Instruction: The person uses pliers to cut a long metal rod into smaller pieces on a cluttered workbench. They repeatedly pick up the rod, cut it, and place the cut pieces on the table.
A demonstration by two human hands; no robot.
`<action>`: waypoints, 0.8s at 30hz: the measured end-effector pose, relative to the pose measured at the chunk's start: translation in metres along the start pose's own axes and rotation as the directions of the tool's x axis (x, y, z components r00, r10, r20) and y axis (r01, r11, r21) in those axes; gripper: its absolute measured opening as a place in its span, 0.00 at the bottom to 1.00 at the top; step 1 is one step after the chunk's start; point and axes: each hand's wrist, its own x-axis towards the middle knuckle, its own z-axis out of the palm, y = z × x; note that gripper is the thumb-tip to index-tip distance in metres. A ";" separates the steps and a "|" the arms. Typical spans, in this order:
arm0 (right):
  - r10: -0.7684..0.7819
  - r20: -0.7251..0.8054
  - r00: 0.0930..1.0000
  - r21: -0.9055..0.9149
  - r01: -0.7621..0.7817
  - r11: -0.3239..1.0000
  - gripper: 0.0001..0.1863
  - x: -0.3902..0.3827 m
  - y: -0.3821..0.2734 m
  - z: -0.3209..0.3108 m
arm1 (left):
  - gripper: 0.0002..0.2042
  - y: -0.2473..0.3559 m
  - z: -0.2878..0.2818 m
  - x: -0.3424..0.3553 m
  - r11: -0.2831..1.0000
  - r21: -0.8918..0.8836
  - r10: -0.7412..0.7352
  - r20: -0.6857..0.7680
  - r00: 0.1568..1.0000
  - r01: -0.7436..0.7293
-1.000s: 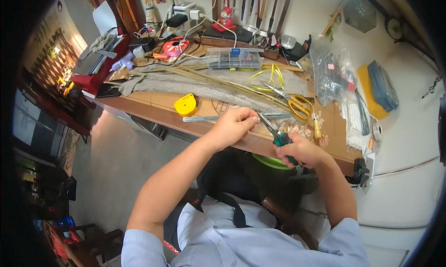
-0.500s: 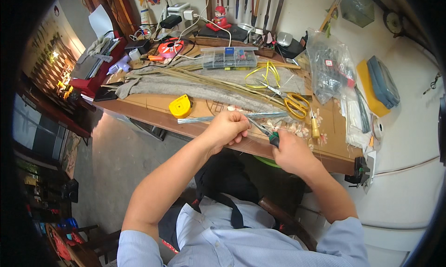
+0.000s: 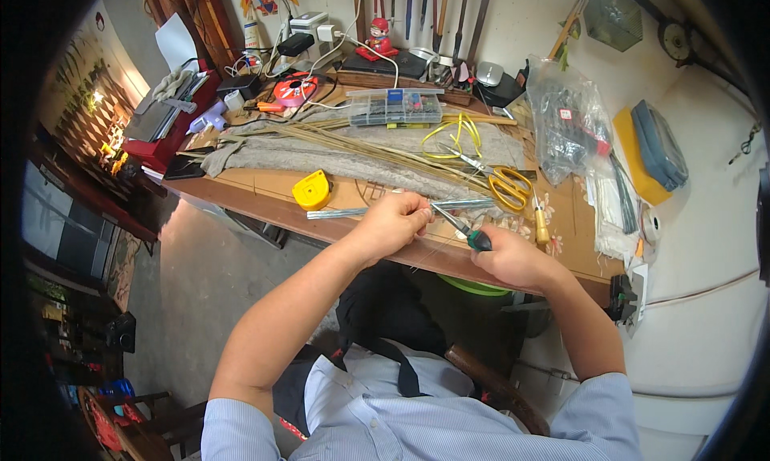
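Note:
My left hand (image 3: 397, 223) is pinched closed near the table's front edge, on what looks like a thin strand, mostly hidden by the fingers. In my right hand (image 3: 513, 256) is a pair of pliers (image 3: 457, 224) with black and green handles. Their jaws point up and left, right beside my left fingertips. Whether the jaws grip anything is too small to tell. Fine pale strands trail below the hands. Just behind my left hand, a bundle of silvery rods (image 3: 337, 213) lies along the table.
A yellow tape measure (image 3: 312, 190) sits left of my hands. Yellow-handled scissors (image 3: 510, 188) and a wooden-handled awl (image 3: 541, 224) lie to the right. Behind are long thin strips (image 3: 353, 142) on a grey cloth (image 3: 277, 155), a clear parts box (image 3: 393, 108) and a plastic bag (image 3: 565, 120).
The pliers have turned slightly, showing more of their metal, and my right hand has shifted a little right. My left hand stays nearly in place.

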 end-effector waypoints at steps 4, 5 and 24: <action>0.063 -0.121 0.991 -0.259 -0.092 0.961 0.13 -0.004 -0.018 0.004 | 0.10 -0.005 0.001 0.005 0.965 0.246 0.112 -0.074 0.991 -0.091; 0.055 -0.133 0.990 -0.285 -0.092 0.954 0.14 -0.005 -0.020 0.004 | 0.11 -0.006 0.002 0.006 0.949 0.292 0.148 -0.090 0.985 -0.116; 0.148 0.033 0.989 -0.110 -0.143 0.984 0.07 0.007 -0.011 -0.010 | 0.04 0.002 0.018 -0.011 0.168 0.947 0.606 0.120 0.786 -0.275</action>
